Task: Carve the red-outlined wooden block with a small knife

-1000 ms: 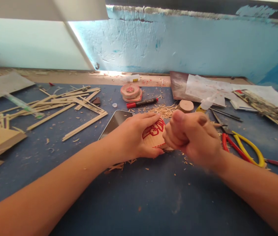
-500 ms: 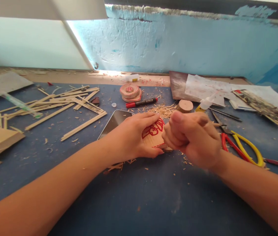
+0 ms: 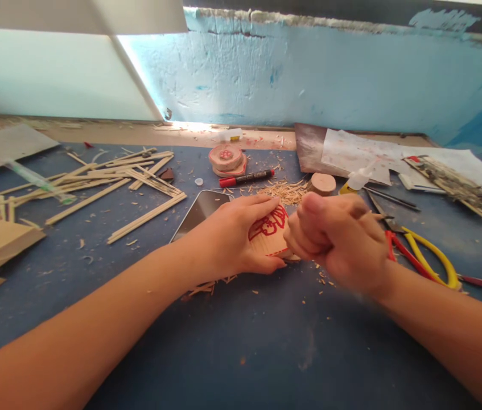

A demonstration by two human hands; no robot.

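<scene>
My left hand grips a small wooden block from its left side, thumb along the near edge and fingers over the far one. The block's pale top carries a drawing in red lines. Close against its right side, my right hand is closed in a fist. Whatever that fist holds is mostly hidden; a thin pointed tip shows just past its right side. Wood shavings lie heaped behind the block. A phone-like dark slab lies partly under my left wrist.
Pliers with red and yellow handles lie right of my right hand. Behind are a red marker, round wood slices, a cut wooden piece and a glue bottle. Thin wooden sticks and a wooden box-like piece lie left.
Both hands and the block keep almost the same place. The whole view has shifted very slightly, and my right fist has barely moved.
</scene>
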